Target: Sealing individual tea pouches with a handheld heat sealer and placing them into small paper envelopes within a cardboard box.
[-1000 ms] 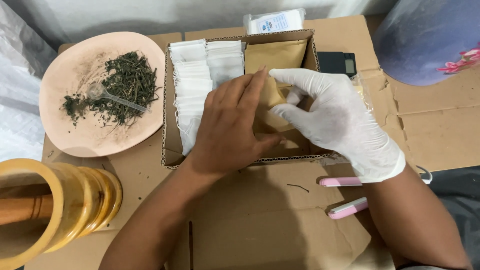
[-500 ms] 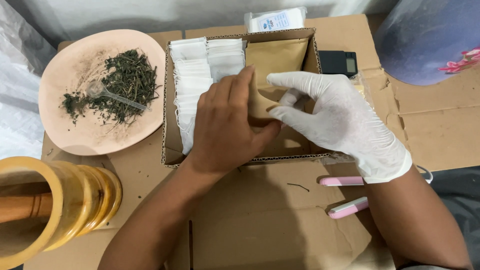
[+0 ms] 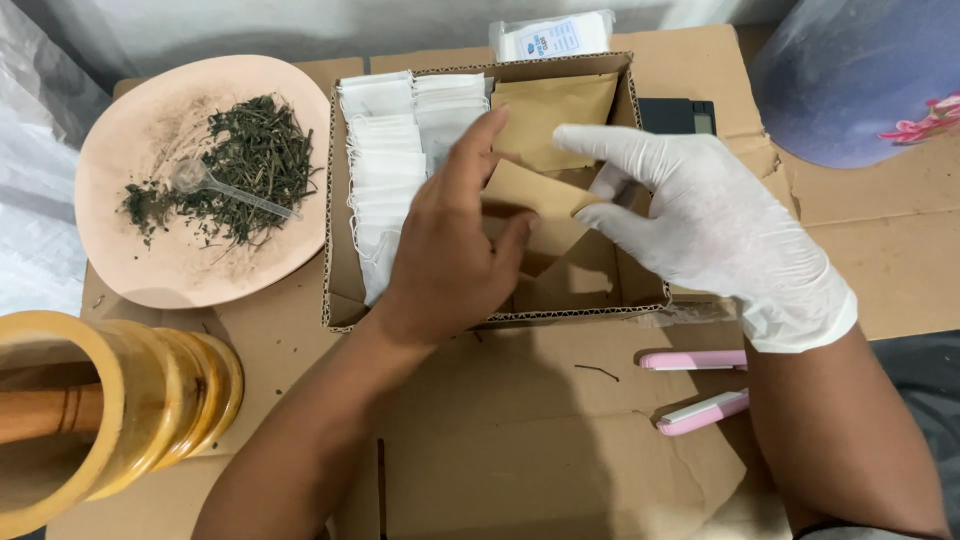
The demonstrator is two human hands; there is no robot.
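Note:
My bare left hand (image 3: 445, 255) reaches into an open cardboard box (image 3: 338, 300) and grips a brown paper pouch (image 3: 530, 190) between thumb and fingers. My right hand (image 3: 705, 225), in a white glove, pinches the same pouch at its right corner. More brown pouches (image 3: 555, 105) stand at the back of the box. Stacks of small white filter bags (image 3: 385, 150) fill the box's left side, just left of my left hand.
A pink plate (image 3: 150, 275) with dried green herbs (image 3: 250, 160) and a clear spoon (image 3: 200, 180) lies at the left. A wooden mortar (image 3: 150, 400) with a pestle (image 3: 40, 412) sits front left. A pink clip tool (image 3: 700, 410), black scale (image 3: 675, 115) and purple container (image 3: 860, 80) are on the right.
Both hands have shifted slightly. My left fingers have lifted and spread, and the brown pouch has come up out of the row, tilted between both hands.

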